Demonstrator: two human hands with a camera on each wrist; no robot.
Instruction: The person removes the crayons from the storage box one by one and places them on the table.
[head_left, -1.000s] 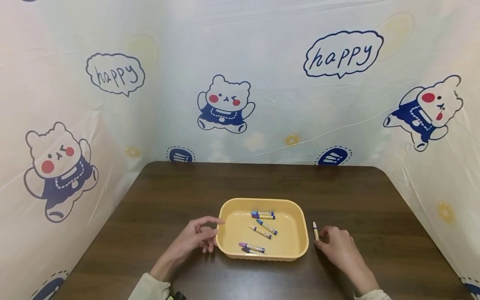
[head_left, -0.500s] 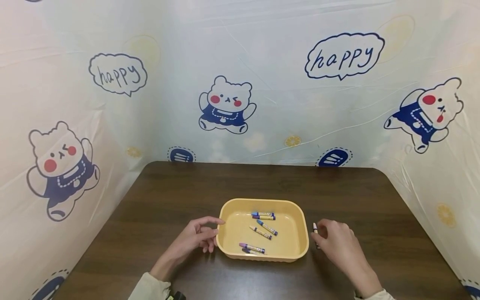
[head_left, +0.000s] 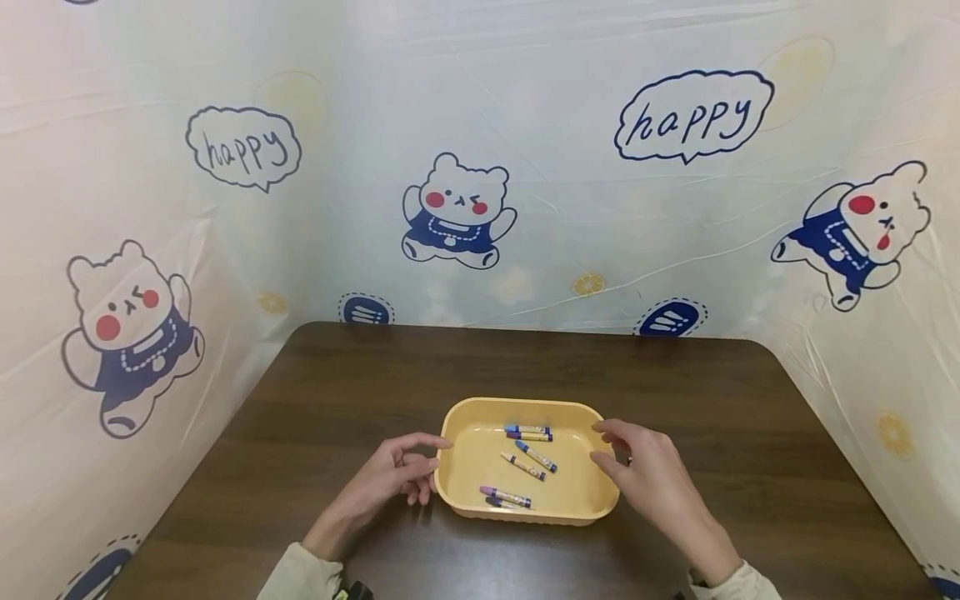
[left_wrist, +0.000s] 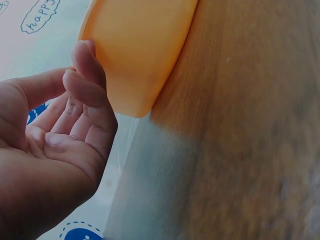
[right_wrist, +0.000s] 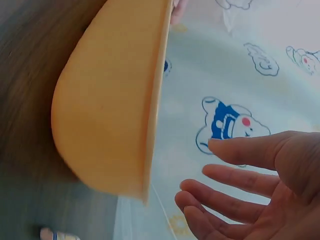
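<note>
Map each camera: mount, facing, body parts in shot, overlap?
Head: on the head, facing forward and down at the yellow tray, crayons, table and patterned curtain; left hand, right hand and sleeves show.
Left wrist: on that wrist, facing the tray's outer wall, with table and curtain; left hand shows.
Right wrist: on that wrist, facing the tray's outer wall, with a crayon outside it; right hand shows.
Both wrist views share tray and curtain.

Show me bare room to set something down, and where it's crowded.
Bare: the table between the yellow tray and the table's back edge; also the tray's near right corner. Crowded: mid-tray, with six crayons; its left end, the left grip; its right, the right grip, with a seventh crayon outside.
</note>
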